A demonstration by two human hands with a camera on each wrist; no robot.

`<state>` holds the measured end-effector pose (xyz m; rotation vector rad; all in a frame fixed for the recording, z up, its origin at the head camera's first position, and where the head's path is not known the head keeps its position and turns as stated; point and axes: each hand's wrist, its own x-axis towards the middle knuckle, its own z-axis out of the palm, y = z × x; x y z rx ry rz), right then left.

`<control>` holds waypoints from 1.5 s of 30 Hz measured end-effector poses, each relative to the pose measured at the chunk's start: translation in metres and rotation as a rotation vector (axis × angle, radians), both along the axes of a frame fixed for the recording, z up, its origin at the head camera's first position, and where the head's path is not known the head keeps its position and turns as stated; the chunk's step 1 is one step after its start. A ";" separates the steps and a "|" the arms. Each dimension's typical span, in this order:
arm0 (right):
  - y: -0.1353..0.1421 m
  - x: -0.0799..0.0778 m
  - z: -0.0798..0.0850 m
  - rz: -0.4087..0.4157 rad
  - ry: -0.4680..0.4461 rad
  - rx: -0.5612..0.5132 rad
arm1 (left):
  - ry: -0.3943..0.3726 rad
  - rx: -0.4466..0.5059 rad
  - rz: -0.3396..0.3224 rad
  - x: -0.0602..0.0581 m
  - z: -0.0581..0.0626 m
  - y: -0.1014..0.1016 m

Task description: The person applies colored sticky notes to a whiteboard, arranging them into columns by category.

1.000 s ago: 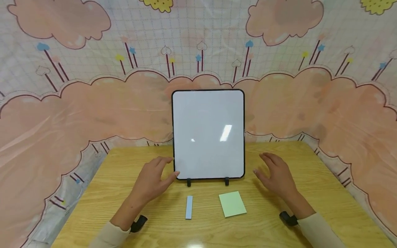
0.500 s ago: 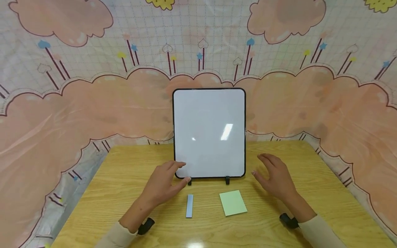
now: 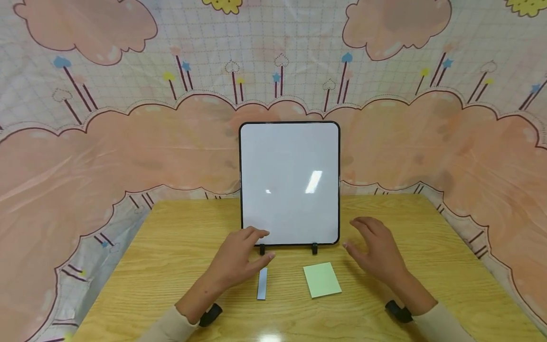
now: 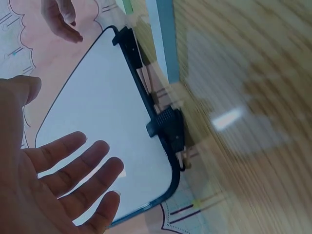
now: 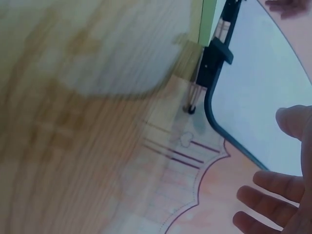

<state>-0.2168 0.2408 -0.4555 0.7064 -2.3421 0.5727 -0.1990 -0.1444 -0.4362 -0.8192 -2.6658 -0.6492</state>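
My left hand (image 3: 239,259) hovers over the table just left of centre, fingers loosely bent and holding nothing. Its thumb overlaps the top of a narrow blue strip-shaped block (image 3: 262,285) in the head view. A square pad of pale green sticky notes (image 3: 322,280) lies to the right of that strip. Beyond the pad, to its right, my right hand (image 3: 378,249) is held up with thumb and fingers apart and nothing between them. Behind both hands a black-framed whiteboard (image 3: 290,183) stands upright; the left fingertips overlap its lower left corner in the head view.
Two small black stand feet (image 3: 314,248) support the whiteboard's lower edge. The wooden table (image 3: 179,228) reaches back to a patterned curtain (image 3: 171,152) with clouds and stars. A black strap mount (image 3: 211,315) sits at my left wrist, another at the right.
My left hand has moved right and nearer to me, from beside the whiteboard's edge to over the blue strip. The right hand has shifted slightly left and down. Strip and notes stay put.
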 end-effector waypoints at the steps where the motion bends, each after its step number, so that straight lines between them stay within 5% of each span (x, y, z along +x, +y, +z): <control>1: -0.001 0.001 0.000 0.007 0.002 -0.001 | -0.007 -0.003 -0.003 0.000 0.000 0.002; 23: -0.018 0.016 0.000 0.024 -0.125 0.058 | -0.119 -0.091 -0.060 0.012 -0.001 0.040; 45: -0.031 0.032 -0.005 0.049 -0.212 0.113 | -0.130 -0.174 -0.119 0.016 -0.005 0.065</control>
